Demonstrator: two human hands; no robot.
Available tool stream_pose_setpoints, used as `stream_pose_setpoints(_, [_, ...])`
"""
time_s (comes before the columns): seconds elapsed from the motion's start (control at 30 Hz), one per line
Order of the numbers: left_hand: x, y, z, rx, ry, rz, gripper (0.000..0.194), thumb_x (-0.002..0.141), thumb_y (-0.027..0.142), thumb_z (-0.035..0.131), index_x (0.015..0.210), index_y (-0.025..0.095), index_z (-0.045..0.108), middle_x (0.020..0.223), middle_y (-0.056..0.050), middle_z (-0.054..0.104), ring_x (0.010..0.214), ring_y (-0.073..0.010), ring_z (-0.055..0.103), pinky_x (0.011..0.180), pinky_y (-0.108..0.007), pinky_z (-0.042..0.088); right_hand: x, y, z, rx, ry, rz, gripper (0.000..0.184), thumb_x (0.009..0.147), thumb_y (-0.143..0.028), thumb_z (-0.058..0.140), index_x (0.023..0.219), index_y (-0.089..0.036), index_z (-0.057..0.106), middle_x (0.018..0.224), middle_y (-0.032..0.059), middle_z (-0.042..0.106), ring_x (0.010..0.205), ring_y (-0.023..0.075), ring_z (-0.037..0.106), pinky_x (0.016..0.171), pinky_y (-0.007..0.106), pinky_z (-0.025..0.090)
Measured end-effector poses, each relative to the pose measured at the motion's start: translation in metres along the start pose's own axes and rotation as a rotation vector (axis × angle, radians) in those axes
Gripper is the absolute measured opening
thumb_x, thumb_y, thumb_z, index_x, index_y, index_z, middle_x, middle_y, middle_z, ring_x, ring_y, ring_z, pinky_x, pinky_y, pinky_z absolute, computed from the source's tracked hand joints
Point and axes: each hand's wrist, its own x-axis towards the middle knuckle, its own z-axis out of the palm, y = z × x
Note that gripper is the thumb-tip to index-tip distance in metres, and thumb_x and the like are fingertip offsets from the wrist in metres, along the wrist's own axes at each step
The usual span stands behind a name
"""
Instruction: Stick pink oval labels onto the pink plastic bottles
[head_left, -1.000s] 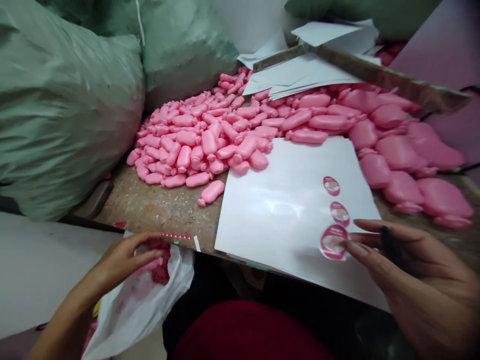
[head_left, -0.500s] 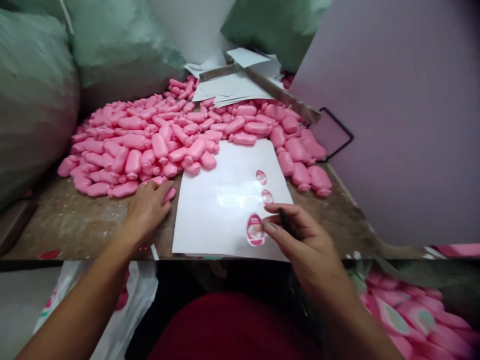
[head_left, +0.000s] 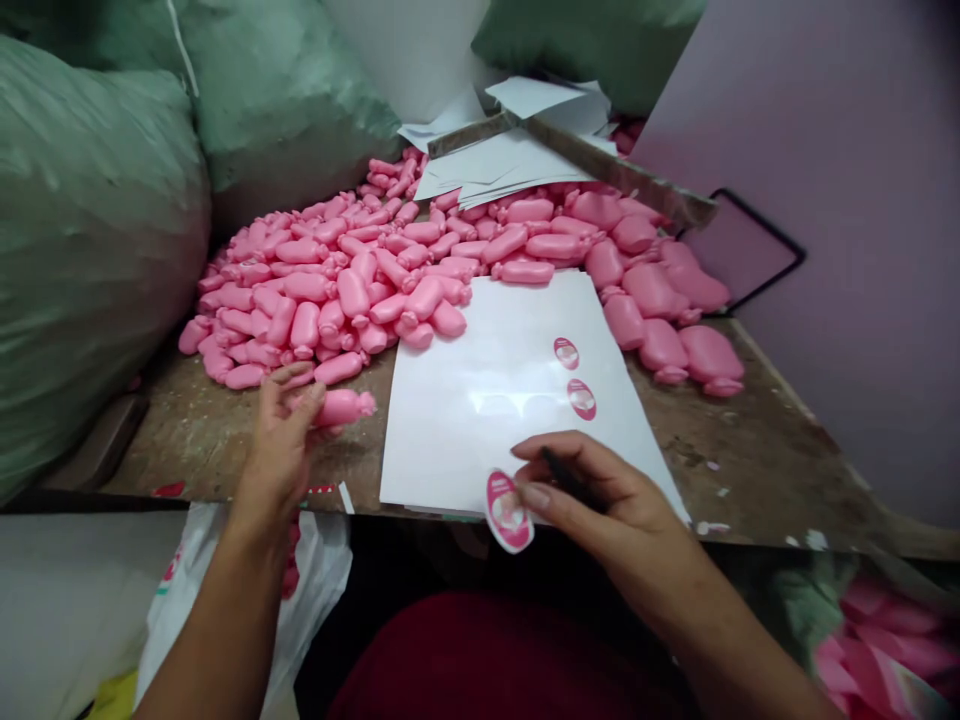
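Observation:
My left hand (head_left: 281, 440) is closed round a small pink plastic bottle (head_left: 341, 407), lifted just above the worn wooden table (head_left: 750, 450) beside the big heap of pink bottles (head_left: 390, 270). My right hand (head_left: 592, 500) pinches an oval pink sticker (head_left: 508, 511) peeled off the white backing sheet (head_left: 480, 400), at the sheet's near edge. A thin dark tool (head_left: 564, 474) lies between that hand's fingers. Two more pink stickers (head_left: 574, 375) remain on the sheet.
Large green sacks (head_left: 97, 230) crowd the left and back. Loose white sheets (head_left: 510, 150) lie on a board behind the heap. A white plastic bag (head_left: 315, 570) hangs below the table edge at left. Labelled pink bottles (head_left: 877, 650) fill a bag at lower right.
My left hand came up from the white bag, reached the heap and picked up one pink bottle. My right hand peeled the nearest sticker off the sheet and drew it toward me.

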Motion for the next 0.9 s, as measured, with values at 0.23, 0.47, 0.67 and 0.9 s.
stream_pose_setpoints(0.23, [-0.073, 0.005, 0.064, -0.664, -0.499, -0.564, 0.037, 0.070, 0.034, 0.085, 0.095, 0.019, 0.063, 0.082, 0.001, 0.068, 0.066, -0.0086, 0.062, 0.062, -0.020, 0.055, 0.006, -0.013, 0.018, 0.102, -0.185, -0.049, 0.014, 0.079, -0.028, 0.074, 0.092, -0.025, 0.070, 0.085, -0.0015, 0.070, 0.077, 0.0138, 0.064, 0.072, 0.026, 0.053])
stream_pose_setpoints(0.47, [-0.078, 0.011, 0.074, -0.752, -0.716, -0.641, 0.043, 0.073, 0.015, 0.078, 0.114, 0.018, 0.065, 0.097, -0.004, 0.071, 0.081, -0.0126, 0.067, 0.073, -0.022, 0.055, 0.012, -0.008, -0.001, 0.114, -0.048, -0.119, 0.014, 0.079, -0.029, 0.079, 0.091, -0.026, 0.072, 0.088, -0.0025, 0.070, 0.086, 0.0132, 0.065, 0.078, 0.024, 0.053])
stream_pose_setpoints(0.67, [-0.085, 0.011, 0.080, -0.829, -0.619, -0.627, 0.026, 0.093, 0.026, 0.060, 0.119, 0.022, 0.059, 0.106, -0.005, 0.066, 0.088, -0.0146, 0.065, 0.072, -0.027, 0.057, 0.012, -0.001, 0.004, 0.065, 0.114, -0.117, 0.016, 0.079, -0.031, 0.079, 0.092, -0.027, 0.070, 0.088, -0.0041, 0.071, 0.086, 0.0117, 0.066, 0.078, 0.022, 0.052])
stream_pose_setpoints(0.9, [-0.091, 0.009, 0.087, -0.884, -0.566, -0.503, 0.035, 0.099, 0.048, 0.045, 0.116, 0.022, 0.062, 0.105, -0.006, 0.067, 0.096, -0.0169, 0.065, 0.082, -0.029, 0.054, 0.013, -0.002, 0.014, 0.016, 0.139, -0.167, 0.009, 0.081, -0.027, 0.075, 0.088, -0.027, 0.070, 0.084, -0.0058, 0.070, 0.083, 0.0101, 0.065, 0.076, 0.020, 0.051])
